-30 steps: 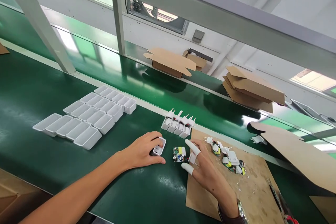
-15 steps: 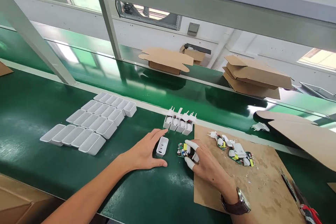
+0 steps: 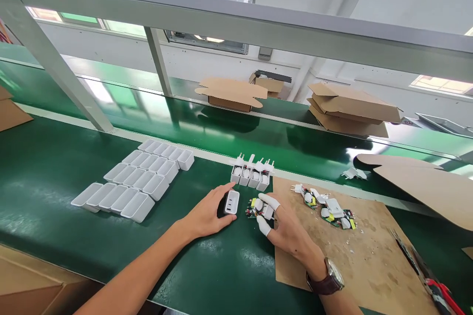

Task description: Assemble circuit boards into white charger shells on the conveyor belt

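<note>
My left hand (image 3: 207,210) has its thumb and index finger closed round the two ends of a white charger case (image 3: 232,202), whose end with port slots faces up. Just right of it, my right hand (image 3: 286,224), wearing white finger cots and a watch, pinches a small circuit board (image 3: 254,208) with yellow and white parts. Behind both hands, several white charger cases with plug pins (image 3: 251,175) stand in a row. To the left lie rows of open white cases (image 3: 136,172).
A stained cardboard sheet (image 3: 354,266) on the right carries several more circuit boards (image 3: 334,212) and tweezers (image 3: 404,251). Red-handled scissors (image 3: 439,290) lie at its right edge. Flattened cardboard boxes (image 3: 351,103) rest on the shelf behind, near a metal frame (image 3: 158,59).
My left thumb and fingers have closed in on the white charger case. My right hand has turned the circuit board slightly and brought it a little nearer. The camera view has tilted up.
</note>
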`<state>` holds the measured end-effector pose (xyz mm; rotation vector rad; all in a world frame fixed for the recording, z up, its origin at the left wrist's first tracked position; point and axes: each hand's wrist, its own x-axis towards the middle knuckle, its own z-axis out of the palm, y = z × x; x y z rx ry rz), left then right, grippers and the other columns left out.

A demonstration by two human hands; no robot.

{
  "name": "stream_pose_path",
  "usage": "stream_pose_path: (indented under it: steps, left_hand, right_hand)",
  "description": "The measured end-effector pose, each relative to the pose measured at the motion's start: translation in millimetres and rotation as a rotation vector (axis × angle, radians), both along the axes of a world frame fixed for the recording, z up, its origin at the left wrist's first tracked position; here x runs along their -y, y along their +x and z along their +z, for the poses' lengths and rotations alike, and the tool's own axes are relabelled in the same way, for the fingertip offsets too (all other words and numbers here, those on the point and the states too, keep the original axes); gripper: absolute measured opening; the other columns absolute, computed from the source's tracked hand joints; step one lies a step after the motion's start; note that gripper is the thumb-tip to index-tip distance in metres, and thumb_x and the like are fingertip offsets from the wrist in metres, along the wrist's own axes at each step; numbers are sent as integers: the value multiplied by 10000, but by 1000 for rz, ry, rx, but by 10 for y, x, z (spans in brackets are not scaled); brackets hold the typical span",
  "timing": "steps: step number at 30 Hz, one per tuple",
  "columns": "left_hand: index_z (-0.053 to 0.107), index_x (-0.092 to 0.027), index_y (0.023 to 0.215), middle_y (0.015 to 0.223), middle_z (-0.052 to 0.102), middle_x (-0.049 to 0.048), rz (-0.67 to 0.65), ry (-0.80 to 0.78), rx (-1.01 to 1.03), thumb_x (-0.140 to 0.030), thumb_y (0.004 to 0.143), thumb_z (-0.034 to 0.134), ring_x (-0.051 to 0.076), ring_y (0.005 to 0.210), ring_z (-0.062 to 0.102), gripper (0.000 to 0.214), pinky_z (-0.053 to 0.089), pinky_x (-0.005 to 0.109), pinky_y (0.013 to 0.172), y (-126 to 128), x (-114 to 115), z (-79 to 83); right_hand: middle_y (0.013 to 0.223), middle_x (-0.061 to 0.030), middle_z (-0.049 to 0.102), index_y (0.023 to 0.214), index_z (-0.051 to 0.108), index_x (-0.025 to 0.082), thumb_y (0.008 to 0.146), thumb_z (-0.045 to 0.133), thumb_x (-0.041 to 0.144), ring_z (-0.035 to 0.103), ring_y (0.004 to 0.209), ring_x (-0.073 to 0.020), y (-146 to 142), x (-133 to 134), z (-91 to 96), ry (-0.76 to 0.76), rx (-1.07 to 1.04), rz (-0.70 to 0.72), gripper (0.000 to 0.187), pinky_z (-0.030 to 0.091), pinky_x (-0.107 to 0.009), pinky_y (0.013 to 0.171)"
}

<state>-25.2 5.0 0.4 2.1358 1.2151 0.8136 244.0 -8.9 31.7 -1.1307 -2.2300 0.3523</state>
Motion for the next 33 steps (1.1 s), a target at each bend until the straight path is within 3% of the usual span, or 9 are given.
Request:
stream_pose_path:
  steps: [5,9,16,22,33]
  left_hand:
    - [264,-290,1565,1361,605,115,-16,183,44,-202,897,674,272,1236,607,789,545,453,1039,60,-3,-39]
    - [242,-305,1571,1348,605,120,-55,285,52,-205,929,650,282,1223,605,767,547,471,1027,90,-2,-24]
    - [225,-291,1577,1347,601,135,-107,341,74,-215,955,626,290,1231,598,744,533,483,1048,111,15,21]
    - [295,-232,1538,1309,622,150,-158,410,97,-211,968,615,297,1226,598,654,540,497,1029,113,6,33]
    - [287,-204,1559,1324,626,169,-160,453,94,-208,965,613,308,1233,598,677,541,530,1036,108,4,6]
  right_hand:
    - [1304,-118,624,1427,403,300,943,573,152,634,1230,-287,-140,98,39,186,-164,83,534,566,-532,1037]
    - [1331,-119,604,1443,384,328,949,569,106,640,1240,-268,-219,169,-12,238,-237,91,572,588,-504,1028]
    - [1308,-129,603,1373,468,303,912,568,70,638,1220,-259,-285,246,-46,175,-394,110,526,592,-476,1003]
    - [1288,-154,615,1362,499,248,886,583,26,646,1207,-267,-306,240,-32,223,-439,152,532,602,-460,979]
    - [1312,-144,608,1356,526,240,851,608,5,635,1225,-272,-298,237,-72,174,-436,168,563,584,-474,1021]
